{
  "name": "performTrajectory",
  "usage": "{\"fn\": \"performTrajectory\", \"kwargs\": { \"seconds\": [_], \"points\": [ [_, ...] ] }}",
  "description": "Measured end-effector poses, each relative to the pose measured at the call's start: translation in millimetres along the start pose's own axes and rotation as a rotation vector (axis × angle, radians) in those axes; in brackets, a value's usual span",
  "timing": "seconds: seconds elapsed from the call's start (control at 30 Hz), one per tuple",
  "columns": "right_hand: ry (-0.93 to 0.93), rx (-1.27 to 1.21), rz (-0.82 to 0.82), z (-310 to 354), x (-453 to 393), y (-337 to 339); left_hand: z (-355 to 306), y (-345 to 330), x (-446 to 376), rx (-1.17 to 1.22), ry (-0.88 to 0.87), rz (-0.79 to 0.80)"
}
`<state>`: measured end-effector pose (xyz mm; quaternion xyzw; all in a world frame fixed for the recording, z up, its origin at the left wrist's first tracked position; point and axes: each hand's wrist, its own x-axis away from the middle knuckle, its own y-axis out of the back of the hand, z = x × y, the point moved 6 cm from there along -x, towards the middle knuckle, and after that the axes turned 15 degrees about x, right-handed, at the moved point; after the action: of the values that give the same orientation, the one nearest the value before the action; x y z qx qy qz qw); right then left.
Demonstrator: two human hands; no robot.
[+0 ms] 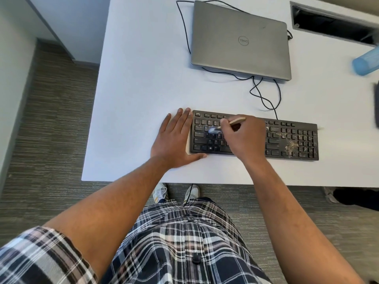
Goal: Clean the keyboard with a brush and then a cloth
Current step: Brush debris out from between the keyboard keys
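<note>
A black keyboard (291,140) lies on the white table (143,89), with pale crumbs and dust scattered over its right keys. My right hand (244,138) grips a small brush (235,121) with a light wooden handle; its blurred pale bristles touch the keys on the keyboard's left part. My left hand (174,138) rests flat on the table against the keyboard's left end, fingers straight and thumb along the front edge. No cloth is in view.
A closed grey laptop (242,42) sits behind the keyboard, with black cables (264,95) looping between them. A blue bottle (365,62) lies at the right edge, a cable slot (332,23) at the back right. The table's front edge is near my body.
</note>
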<state>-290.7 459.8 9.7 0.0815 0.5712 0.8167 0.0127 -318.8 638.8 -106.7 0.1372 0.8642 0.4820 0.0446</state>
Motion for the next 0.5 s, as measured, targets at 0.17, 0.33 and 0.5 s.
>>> {"fn": "performTrajectory", "kwargs": {
  "seconds": [0.17,0.33,0.5],
  "points": [
    [-0.025,0.045,-0.047,2,0,-2,0,0,0,0.007,-0.001,-0.004],
    [0.033,-0.182,0.019,24,-4,-13,1,-1,0,0.017,-0.004,-0.002],
    [0.043,-0.103,0.056,20,-11,-17,1,-1,0,0.014,-0.006,-0.003]
  ]
}}
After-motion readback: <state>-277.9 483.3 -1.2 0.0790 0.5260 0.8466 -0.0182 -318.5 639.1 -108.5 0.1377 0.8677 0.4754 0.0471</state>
